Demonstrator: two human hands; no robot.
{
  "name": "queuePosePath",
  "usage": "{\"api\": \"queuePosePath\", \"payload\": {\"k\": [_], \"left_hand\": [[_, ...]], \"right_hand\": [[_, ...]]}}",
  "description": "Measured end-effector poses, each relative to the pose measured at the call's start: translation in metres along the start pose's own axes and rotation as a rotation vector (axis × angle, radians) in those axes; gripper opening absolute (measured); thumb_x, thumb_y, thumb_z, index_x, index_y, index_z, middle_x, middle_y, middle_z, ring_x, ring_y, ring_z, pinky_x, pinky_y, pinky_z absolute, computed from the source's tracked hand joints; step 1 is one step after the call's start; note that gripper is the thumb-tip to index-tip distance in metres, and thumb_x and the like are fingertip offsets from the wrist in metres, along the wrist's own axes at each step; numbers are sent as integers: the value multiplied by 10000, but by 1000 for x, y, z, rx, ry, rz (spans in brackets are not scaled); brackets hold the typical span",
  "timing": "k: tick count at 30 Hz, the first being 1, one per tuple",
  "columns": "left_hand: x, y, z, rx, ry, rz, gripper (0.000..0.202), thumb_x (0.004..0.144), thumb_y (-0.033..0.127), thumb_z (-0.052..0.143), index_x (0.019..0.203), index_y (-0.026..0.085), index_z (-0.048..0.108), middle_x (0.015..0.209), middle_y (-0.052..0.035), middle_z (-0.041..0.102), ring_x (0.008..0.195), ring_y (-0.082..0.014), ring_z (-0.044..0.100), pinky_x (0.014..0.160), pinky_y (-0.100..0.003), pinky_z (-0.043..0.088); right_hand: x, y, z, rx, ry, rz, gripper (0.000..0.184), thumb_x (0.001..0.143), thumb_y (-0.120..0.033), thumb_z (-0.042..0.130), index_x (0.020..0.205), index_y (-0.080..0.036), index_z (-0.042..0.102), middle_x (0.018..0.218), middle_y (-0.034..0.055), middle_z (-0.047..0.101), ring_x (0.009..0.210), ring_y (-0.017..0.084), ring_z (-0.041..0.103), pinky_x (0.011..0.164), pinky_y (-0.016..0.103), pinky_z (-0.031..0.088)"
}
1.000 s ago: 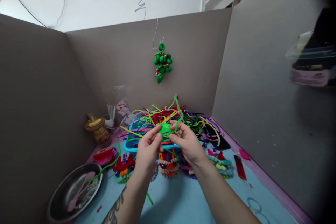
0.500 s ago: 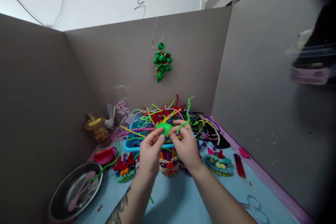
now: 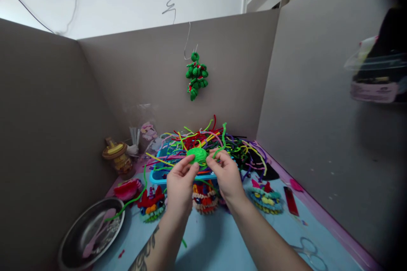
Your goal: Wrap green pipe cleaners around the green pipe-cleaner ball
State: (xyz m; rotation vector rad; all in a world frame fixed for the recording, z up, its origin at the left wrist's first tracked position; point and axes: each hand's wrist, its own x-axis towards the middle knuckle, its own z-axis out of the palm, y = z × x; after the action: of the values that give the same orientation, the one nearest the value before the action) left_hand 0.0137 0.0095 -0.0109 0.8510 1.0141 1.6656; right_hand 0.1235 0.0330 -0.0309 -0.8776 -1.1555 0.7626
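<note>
Between my hands, above the near side of a blue basket (image 3: 158,176), is a bright green coiled disc of pipe cleaner (image 3: 197,155). My left hand (image 3: 181,178) pinches the disc's lower left edge between thumb and fingers. My right hand (image 3: 225,173) is closed at the disc's right side, gripping the loose green pipe cleaner end (image 3: 224,135) that sticks up above the fingers. Many coloured pipe cleaners (image 3: 190,137) are heaped in the basket behind. Part of the disc's lower edge is hidden by my fingertips.
Colourful pipe cleaner figures (image 3: 151,205) stand on the blue mat, one (image 3: 205,198) between my forearms, another (image 3: 265,199) at right. A metal bowl (image 3: 71,230) with a pink spoon is at left. Scissors (image 3: 309,254) lie front right. Grey partitions (image 3: 152,72) enclose the table.
The green disc has turned to show more of its face and shifted slightly left. The loose end leans further left and sits lower, as my right fingers have closed in.
</note>
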Motion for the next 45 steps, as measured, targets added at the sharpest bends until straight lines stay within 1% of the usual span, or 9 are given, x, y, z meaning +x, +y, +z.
{"api": "queuePosePath", "payload": {"k": [7,13,16,20,23,29,35,42,45], "left_hand": [[0,3,0,-49,-59,-69,390,509,218,846,859,135,693,541,40,594,518,-80,521,525,-192,393],[3,7,-5,109,-198,-44,347,594,303,806,887,158,689,563,23,604,498,-84,497,515,-198,392],[1,14,-10,413,-263,132,263,697,299,733,935,191,709,672,-31,660,632,-151,575,606,-243,446],[-4,23,-13,690,-223,503,251,669,220,748,917,263,744,1045,-84,669,1047,-263,555,931,-340,411],[-5,24,-12,724,-331,515,325,687,167,719,988,290,724,1162,-75,643,1142,-271,524,1027,-386,341],[-2,17,-14,702,-451,432,434,748,135,627,1162,264,654,1231,-77,631,1168,-256,540,1054,-394,329],[0,15,-16,841,-515,478,389,824,159,526,1191,237,631,1217,-72,646,1131,-231,582,1025,-397,392],[7,19,-24,1057,-362,750,304,856,182,522,1148,183,606,1160,-97,653,1104,-218,582,966,-406,459],[5,17,-23,1106,-409,881,346,812,110,561,1144,197,596,1145,-87,654,1079,-210,589,938,-383,486]], "right_hand": [[2,-1,-2,71,-102,111,272,756,-402,651,591,-191,603,1022,70,563,1083,233,488,916,346,387],[3,-1,-3,18,-40,128,333,762,-436,619,542,-195,551,1022,73,551,1080,232,475,920,343,373],[4,-1,-5,-68,3,91,349,772,-432,605,525,-198,525,1003,72,525,1041,234,486,882,340,383],[5,-4,-8,-115,-46,76,305,763,-401,617,553,-200,522,1025,73,514,1061,244,482,885,348,381],[4,-9,-9,-155,-144,71,276,755,-379,616,570,-202,511,1023,73,521,1058,248,493,894,358,378],[4,-20,-13,-193,-294,65,258,781,-350,570,580,-196,523,1021,62,525,1006,228,528,890,343,372],[6,-19,-16,-260,-264,15,305,796,-377,558,556,-200,492,915,36,523,898,205,531,848,329,388],[12,-11,-22,-219,-148,-10,348,794,-399,565,547,-209,410,842,30,494,917,213,525,836,320,382],[12,-11,-21,-170,-157,5,342,796,-379,571,546,-212,410,817,33,511,918,213,520,816,317,388]]}}
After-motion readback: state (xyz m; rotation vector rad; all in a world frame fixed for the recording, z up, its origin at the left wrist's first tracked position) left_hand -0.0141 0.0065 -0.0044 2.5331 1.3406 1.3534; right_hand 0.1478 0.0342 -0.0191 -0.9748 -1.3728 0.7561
